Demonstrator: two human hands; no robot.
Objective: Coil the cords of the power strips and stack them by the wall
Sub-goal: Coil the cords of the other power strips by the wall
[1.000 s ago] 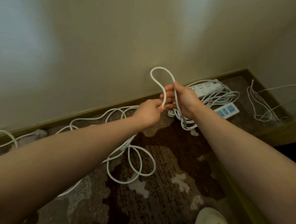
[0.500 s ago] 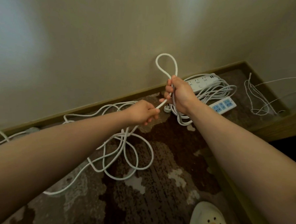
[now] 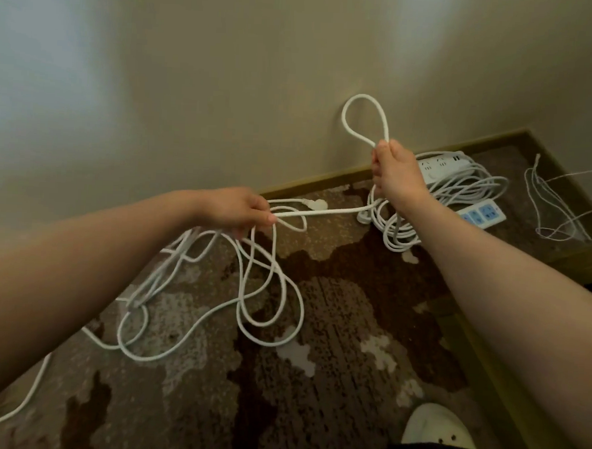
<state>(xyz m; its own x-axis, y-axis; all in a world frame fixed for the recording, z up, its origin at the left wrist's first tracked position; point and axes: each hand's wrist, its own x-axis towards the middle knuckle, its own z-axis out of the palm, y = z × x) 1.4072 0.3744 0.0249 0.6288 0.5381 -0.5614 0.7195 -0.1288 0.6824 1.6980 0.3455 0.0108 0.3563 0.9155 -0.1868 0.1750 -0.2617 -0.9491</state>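
Right grip [image 3: 395, 174] clenching cord [image 3: 326, 212] loop, left grip [image 3: 238, 211] pinching it, tangle partly arm-hidden.

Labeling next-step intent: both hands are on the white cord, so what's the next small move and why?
Probably bring the left hand over to the right hand and lay in another loop. The right hand pinches one loop standing above it; a straight run of white cord spans between the hands, and most of it lies loose on the carpet.

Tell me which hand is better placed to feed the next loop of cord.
Probably the left hand: it pinches the cord where it leads down to the loose tangle on the carpet. The right hand is busy holding the finished loops.
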